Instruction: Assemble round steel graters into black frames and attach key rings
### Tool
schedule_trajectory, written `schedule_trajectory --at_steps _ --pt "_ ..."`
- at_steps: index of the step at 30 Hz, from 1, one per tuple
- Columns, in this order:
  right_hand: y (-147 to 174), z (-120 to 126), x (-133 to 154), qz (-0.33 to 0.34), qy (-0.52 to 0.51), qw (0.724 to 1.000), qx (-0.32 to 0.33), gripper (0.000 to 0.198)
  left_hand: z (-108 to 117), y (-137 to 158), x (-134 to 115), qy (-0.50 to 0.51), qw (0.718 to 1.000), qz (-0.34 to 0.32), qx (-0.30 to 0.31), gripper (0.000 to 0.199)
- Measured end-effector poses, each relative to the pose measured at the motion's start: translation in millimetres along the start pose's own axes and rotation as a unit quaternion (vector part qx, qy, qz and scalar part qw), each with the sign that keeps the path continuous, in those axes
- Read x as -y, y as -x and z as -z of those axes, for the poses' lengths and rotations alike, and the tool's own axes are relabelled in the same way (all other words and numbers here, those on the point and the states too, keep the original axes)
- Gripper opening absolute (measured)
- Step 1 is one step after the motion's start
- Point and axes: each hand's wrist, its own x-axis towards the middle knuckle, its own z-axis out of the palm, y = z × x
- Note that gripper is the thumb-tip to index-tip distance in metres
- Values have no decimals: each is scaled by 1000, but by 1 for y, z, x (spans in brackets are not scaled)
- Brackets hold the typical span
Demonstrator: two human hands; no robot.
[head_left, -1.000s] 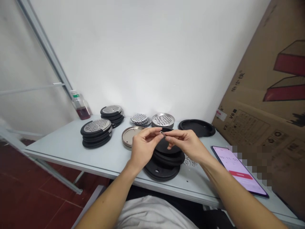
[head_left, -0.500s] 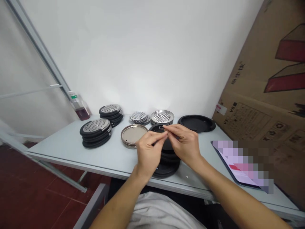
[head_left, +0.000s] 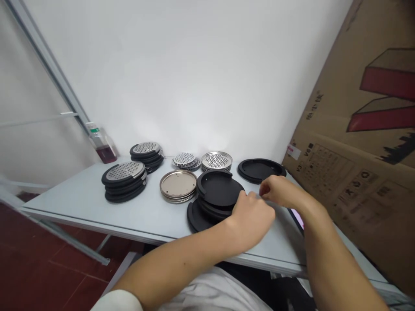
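My left hand [head_left: 254, 219] is closed at the right edge of a stack of black round holders [head_left: 218, 190], knuckles up. Whatever lies in its curled fingers is hidden. Just beyond it, my right hand [head_left: 280, 190] bends downward over the table with its fingers drawn together; their tips and anything in them are out of sight. The top holder is a black disc with a raised rim open on one side. Beneath the stack, a wider black piece [head_left: 196, 218] sticks out to the left. Close by on the left is a pile of plain metal discs [head_left: 178, 184].
Perforated discs in black holders form two stacks [head_left: 125, 181] [head_left: 147, 155] on the left. Loose grater discs [head_left: 184, 160] and rimmed ones [head_left: 216, 161] lie at the back, near a black ring-shaped tray [head_left: 262, 169]. A bottle [head_left: 104, 147] stands far left; a large carton [head_left: 353, 172] borders the right.
Both hands have moved right and down from above the black stack, where they pinched a small metal loop. The loop no longer shows. The left forearm now crosses in front of the stack.
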Motion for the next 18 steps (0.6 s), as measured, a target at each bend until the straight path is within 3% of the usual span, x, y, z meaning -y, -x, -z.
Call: schedule_trajectory --at_steps 4,6,8,10,12,15,18 --pt "-2 -8 -2 9 -7 999 49 11 10 6 14 43 997 -21 59 13" --pt "-2 -7 -3 18 -21 998 53 10 24 17 34 81 997 17 11 20" --pt "-2 -4 -1 14 -40 999 29 22 35 29 63 64 986 137 -68 26" --pt "-4 -1 0 -8 -61 998 -25 25 40 38 96 14 957 284 -62 42" --pt "-5 2 1 -42 -80 991 -99 22 39 43 126 25 933 358 16 53" --pt "-3 9 -4 -117 -115 954 -249 22 34 40 153 61 927 364 70 33" --pt "1 16 -17 -172 -173 883 -400 23 35 18 154 60 930 359 48 28"
